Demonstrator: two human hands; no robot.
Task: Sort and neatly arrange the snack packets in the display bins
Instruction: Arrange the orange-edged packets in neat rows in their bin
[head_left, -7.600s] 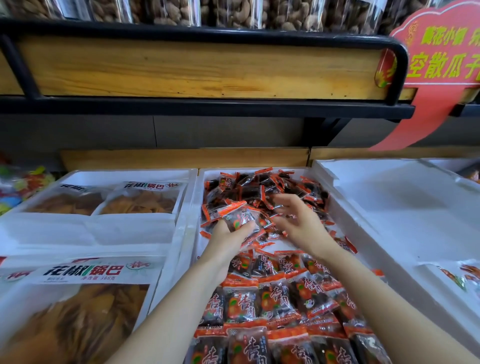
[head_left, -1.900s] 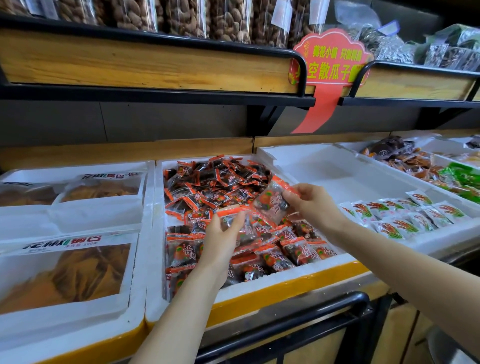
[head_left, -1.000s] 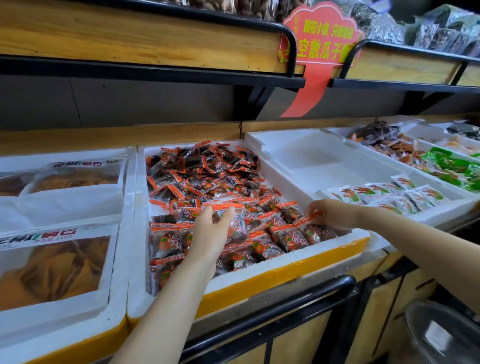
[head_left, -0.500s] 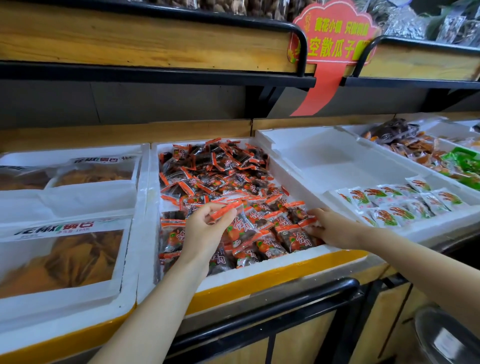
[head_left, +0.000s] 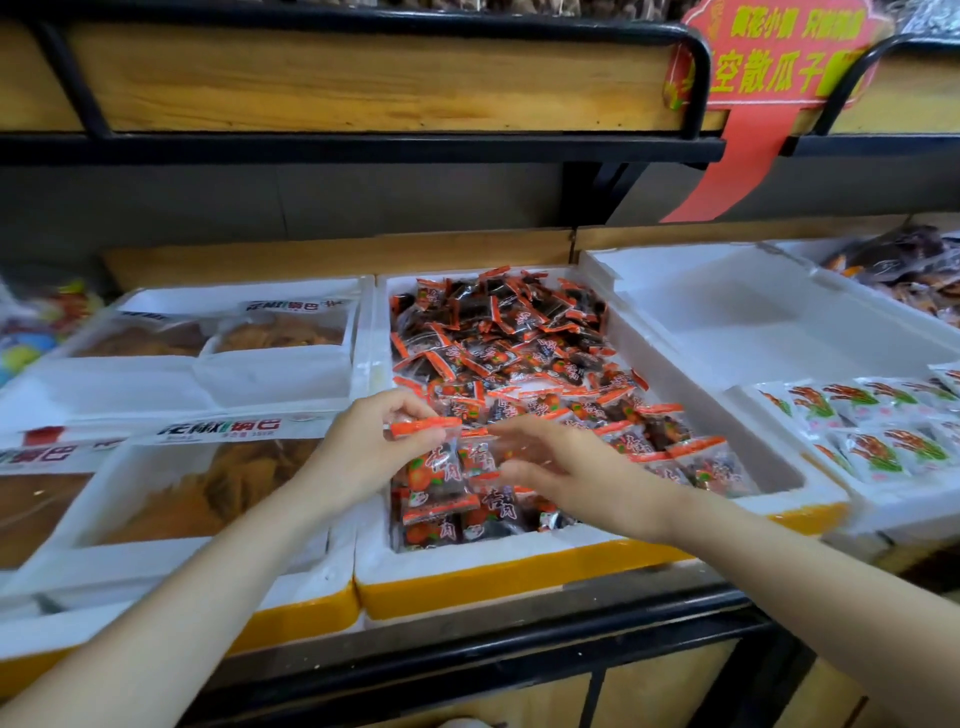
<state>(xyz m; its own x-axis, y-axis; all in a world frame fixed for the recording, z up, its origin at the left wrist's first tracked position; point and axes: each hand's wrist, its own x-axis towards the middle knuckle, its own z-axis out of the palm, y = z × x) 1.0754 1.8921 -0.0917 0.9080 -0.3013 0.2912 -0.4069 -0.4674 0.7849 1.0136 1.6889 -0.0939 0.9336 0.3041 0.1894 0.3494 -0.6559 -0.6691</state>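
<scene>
Arranging: left hand (head_left: 363, 460) fingers pinch orange-sealed snack packet (head_left: 426, 429) over foam bin (head_left: 376, 569); right hand (head_left: 566, 470) fingers apart; next, probably lay it in row.

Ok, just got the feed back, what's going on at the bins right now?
A person is working over the white foam bin with a yellow front, filled with small clear orange-edged snack packets. Their left hand pinches one packet by its orange top seal above the front rows. The right hand, blurred, hovers open beside it. Front packets lie in rows; those behind are heaped loosely.
</scene>
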